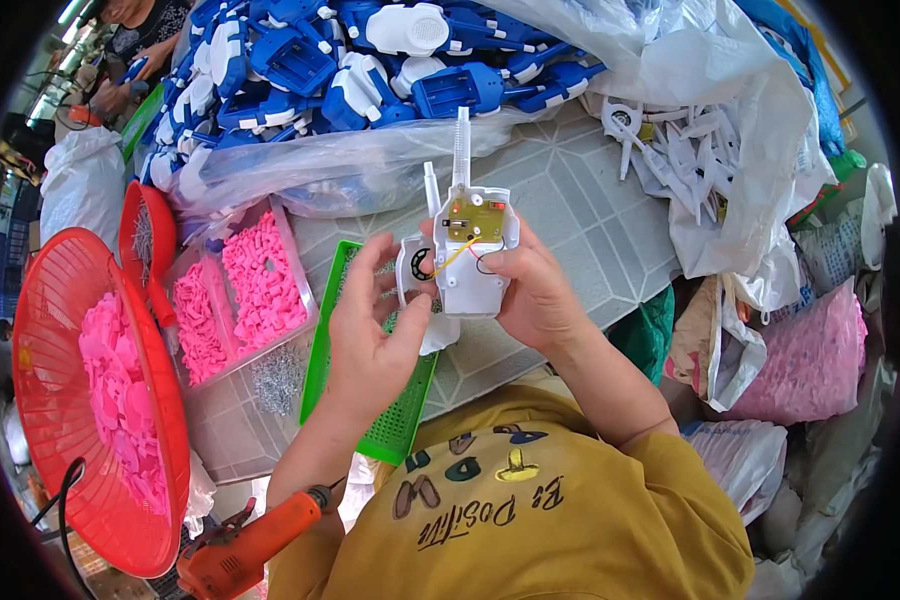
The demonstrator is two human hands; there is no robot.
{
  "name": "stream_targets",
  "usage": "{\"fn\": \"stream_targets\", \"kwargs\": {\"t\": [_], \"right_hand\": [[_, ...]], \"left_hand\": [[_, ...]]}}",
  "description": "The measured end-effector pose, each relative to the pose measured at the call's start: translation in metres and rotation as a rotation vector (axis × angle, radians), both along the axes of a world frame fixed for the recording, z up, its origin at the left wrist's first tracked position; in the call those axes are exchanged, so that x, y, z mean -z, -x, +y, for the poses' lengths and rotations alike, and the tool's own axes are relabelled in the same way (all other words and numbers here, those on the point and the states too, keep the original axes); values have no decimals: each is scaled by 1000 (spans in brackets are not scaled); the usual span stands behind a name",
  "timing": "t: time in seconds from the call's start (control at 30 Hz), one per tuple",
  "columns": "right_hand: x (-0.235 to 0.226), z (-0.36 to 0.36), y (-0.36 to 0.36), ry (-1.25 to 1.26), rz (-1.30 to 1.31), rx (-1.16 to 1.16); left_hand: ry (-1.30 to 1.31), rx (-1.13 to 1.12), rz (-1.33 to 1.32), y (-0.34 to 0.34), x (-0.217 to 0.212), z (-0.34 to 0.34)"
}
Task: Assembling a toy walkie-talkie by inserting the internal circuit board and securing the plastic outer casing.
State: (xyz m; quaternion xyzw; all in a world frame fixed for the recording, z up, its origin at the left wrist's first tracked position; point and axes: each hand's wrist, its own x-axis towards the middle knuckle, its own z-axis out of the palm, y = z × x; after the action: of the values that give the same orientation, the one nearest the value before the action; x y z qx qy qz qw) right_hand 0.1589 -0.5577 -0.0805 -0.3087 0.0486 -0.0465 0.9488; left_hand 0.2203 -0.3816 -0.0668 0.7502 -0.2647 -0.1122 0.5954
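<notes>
In front of me my right hand [535, 285] grips a white plastic toy housing [475, 293] by its right side, thumb on the front. A small green circuit board [476, 219] with yellow, red and black wires sits in its upper part, and a long toothed stem sticks up from its top. Close against its left side, my left hand [365, 320] has fingers and thumb around a smaller white shell piece [410, 272] carrying a round black part. Some of the left fingers are hidden. Another white piece [440, 336] shows below the housing.
A green perforated tray [402, 430] lies under my left forearm. To the left are a compartmented bin [295, 278] of pink parts, loose screws [280, 378], a red basket [170, 420] and an orange power drill [255, 548]. Blue-and-white toys [290, 60] are heaped at the back; a co-worker is far left.
</notes>
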Motion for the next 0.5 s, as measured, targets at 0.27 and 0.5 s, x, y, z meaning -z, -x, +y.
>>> {"fn": "stream_targets", "kwargs": {"t": [0.27,0.5], "right_hand": [[3,-9,0,59,-75,4],[-5,-8,-3,56,-53,-36]], "left_hand": [[89,-51,202,3,-4,-4],[-126,-195,-328,7,1,-6]]}}
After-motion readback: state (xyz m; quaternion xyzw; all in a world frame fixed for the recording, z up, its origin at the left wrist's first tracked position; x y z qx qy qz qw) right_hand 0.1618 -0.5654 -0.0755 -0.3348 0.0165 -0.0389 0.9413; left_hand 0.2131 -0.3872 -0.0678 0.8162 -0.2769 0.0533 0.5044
